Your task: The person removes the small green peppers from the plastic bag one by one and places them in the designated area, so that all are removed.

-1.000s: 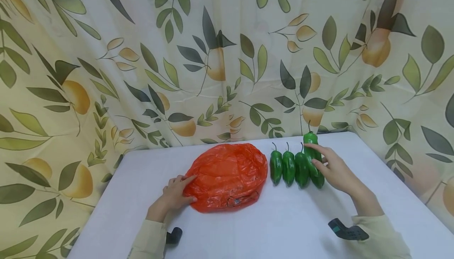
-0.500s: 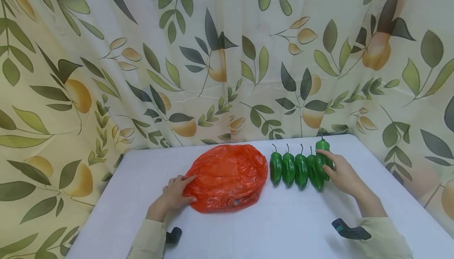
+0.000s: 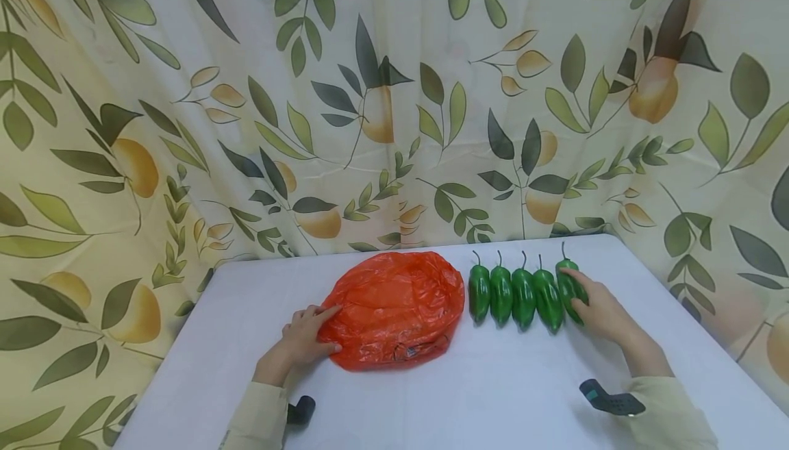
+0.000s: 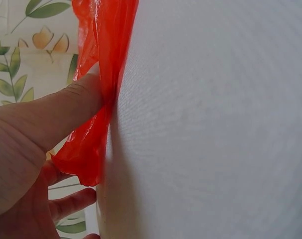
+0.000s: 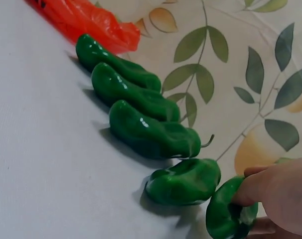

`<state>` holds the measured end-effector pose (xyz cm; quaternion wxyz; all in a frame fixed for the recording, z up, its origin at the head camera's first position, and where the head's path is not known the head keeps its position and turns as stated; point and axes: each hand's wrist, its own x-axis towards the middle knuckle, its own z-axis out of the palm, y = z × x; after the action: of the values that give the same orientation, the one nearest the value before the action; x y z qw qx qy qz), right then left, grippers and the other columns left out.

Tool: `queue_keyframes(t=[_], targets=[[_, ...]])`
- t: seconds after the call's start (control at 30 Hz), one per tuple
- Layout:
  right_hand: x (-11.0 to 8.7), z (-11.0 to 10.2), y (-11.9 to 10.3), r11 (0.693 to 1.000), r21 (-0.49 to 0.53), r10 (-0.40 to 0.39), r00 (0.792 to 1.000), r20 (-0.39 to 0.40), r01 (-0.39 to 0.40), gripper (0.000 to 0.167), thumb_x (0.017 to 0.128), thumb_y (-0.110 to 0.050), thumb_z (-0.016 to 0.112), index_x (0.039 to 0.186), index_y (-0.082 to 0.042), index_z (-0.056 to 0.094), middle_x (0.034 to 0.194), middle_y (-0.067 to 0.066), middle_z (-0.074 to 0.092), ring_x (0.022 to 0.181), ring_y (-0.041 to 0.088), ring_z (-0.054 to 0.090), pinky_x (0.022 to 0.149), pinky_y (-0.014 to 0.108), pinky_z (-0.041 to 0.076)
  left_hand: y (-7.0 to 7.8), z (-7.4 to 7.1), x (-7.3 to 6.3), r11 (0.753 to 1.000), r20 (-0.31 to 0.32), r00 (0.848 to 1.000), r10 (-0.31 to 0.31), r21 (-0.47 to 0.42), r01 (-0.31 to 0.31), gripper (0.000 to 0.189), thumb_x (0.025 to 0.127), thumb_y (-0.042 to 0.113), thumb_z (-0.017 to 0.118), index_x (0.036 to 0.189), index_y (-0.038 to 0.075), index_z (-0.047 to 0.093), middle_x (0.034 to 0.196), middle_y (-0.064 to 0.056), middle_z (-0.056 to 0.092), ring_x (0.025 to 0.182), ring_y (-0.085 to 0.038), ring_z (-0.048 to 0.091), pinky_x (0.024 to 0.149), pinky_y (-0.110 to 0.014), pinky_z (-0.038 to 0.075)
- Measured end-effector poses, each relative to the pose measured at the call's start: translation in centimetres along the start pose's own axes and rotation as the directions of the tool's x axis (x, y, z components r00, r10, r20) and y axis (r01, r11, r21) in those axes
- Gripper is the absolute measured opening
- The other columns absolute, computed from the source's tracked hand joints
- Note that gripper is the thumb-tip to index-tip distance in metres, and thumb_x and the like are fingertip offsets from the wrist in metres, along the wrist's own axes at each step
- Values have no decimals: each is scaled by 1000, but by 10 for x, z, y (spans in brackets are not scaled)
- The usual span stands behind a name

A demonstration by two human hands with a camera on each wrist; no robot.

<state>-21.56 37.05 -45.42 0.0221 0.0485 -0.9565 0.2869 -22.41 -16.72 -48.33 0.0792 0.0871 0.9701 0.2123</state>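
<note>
In the head view a red plastic bag (image 3: 394, 309) lies crumpled on the white table. My left hand (image 3: 303, 335) holds its left edge; the left wrist view has the thumb (image 4: 74, 107) against the red film, with part of the bag between thumb and fingers. To the right, several glossy green peppers stand in a row, stems away from me. My right hand (image 3: 600, 309) pinches the rightmost green pepper (image 3: 568, 285) between thumb and fingers. Close beside it on the left is another green pepper (image 5: 183, 183). The right hand partly hides the held pepper.
The white table (image 3: 481, 395) reaches back to a curtain (image 3: 394, 94) printed with leaves and fruit. A dark wrist device (image 3: 610, 400) sits by the right sleeve, and another dark device (image 3: 302, 410) is by the left sleeve.
My right hand has brought the last pepper down and toward me, into the row's right end; it stood higher and farther back before. The left hand and bag stay put.
</note>
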Motion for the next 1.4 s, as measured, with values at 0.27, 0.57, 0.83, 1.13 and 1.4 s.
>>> queue_keyframes(t=[0.27,0.57,0.83,1.13,1.4], targets=[[1,10,7,999,32,35,999,21,-36,60,93,4,45,151,8,28,145,51,30,124,62,44,103,76,36,1,0,-1,1000,1,1000,5,-3,-5,81,79,33,85,151,27,48,140,-11,52,126,-31,42,101,-56,45],[4,19,13,998,46,41,999,5,-41,63,96,2,47,154,7,22,146,50,29,133,68,30,107,78,28,0,0,0,1000,5,1000,3,-7,-3,81,80,33,85,151,28,48,142,-11,51,128,-32,42,102,-57,44],[5,23,16,997,62,48,999,-11,-48,63,97,-1,46,153,9,20,147,49,26,134,68,27,108,78,25,-1,0,0,1000,1,1000,6,-12,-6,81,79,33,85,151,28,49,141,-11,51,127,-32,42,101,-56,44],[5,21,17,995,67,70,998,-12,-69,58,99,-2,45,152,8,25,144,48,32,133,67,31,106,77,30,-2,1,1,1000,4,1000,3,-16,-3,81,80,33,85,151,30,48,141,-10,51,127,-31,42,102,-56,44],[3,20,16,994,78,74,997,-21,-72,56,101,-6,46,151,9,27,141,48,36,131,67,34,105,77,32,-3,1,1,1000,1,1000,4,-13,-4,81,80,34,85,151,30,48,141,-10,51,127,-31,42,101,-56,45]])
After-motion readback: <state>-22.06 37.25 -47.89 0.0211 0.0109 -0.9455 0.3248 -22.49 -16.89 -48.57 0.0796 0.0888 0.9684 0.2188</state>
